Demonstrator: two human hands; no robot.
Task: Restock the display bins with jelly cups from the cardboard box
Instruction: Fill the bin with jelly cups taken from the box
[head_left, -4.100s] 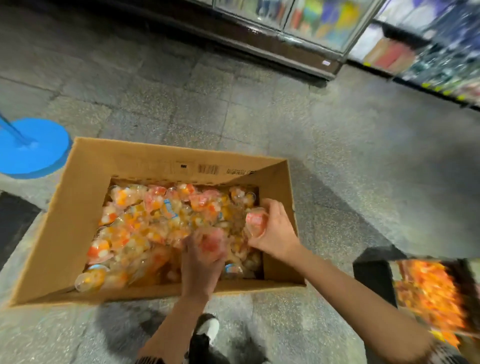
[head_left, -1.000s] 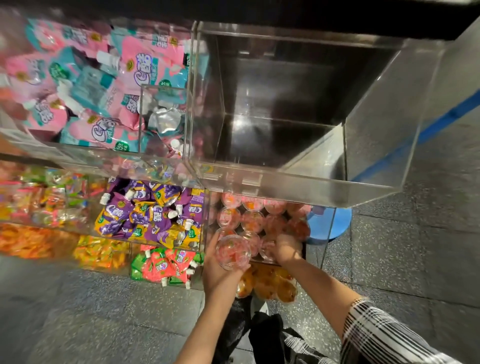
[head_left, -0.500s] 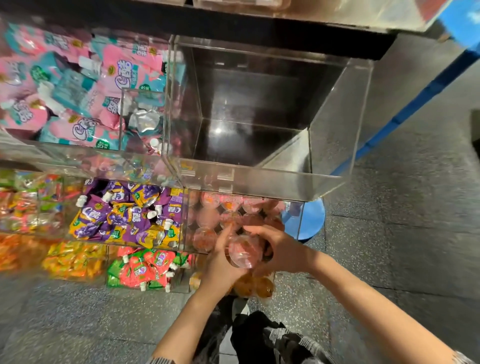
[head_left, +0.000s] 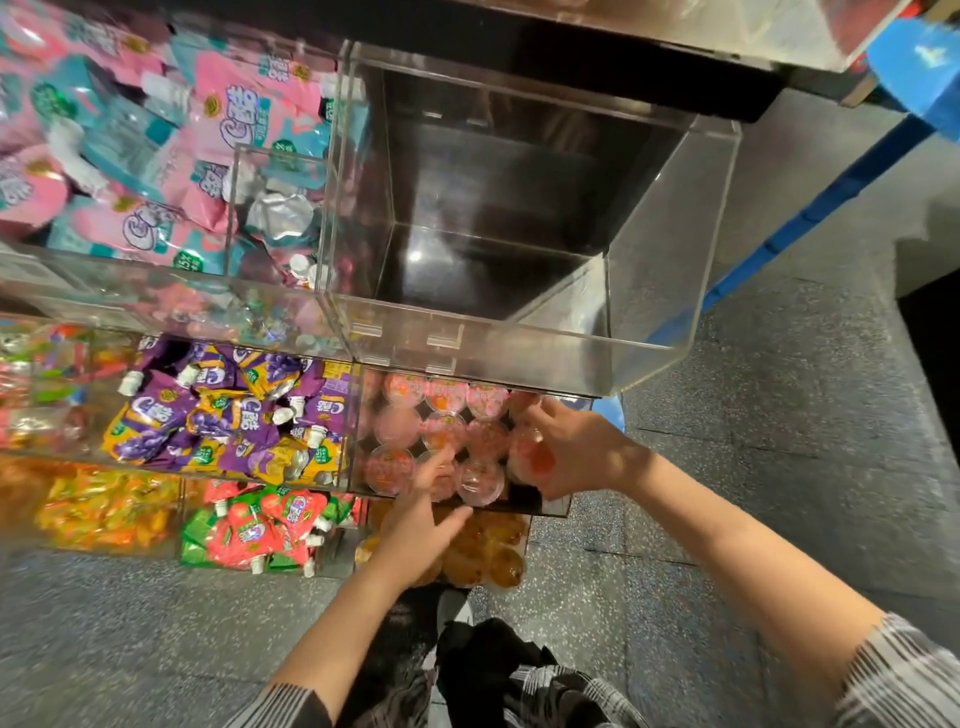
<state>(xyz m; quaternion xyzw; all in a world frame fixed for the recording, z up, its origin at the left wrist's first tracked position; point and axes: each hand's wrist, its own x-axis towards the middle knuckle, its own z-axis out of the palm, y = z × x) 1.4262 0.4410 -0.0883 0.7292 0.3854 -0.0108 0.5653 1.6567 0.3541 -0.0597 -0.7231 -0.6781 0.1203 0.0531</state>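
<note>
My right hand (head_left: 566, 457) grips red jelly cup (head_left: 530, 460), filling row gap in display bin (head_left: 358, 426); left hand (head_left: 421, 514) fingers loose, steadying neighbour cup (head_left: 478, 480).

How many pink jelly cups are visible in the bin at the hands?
About 11 jelly cups: four in the back row, three in the middle, three in front by the left hand, one in the right hand. Others may be hidden.

Grey speckled stone floor (head_left: 779, 467) lies under a blue rail (head_left: 810, 213) and black shelf edge (head_left: 623, 78).
</note>
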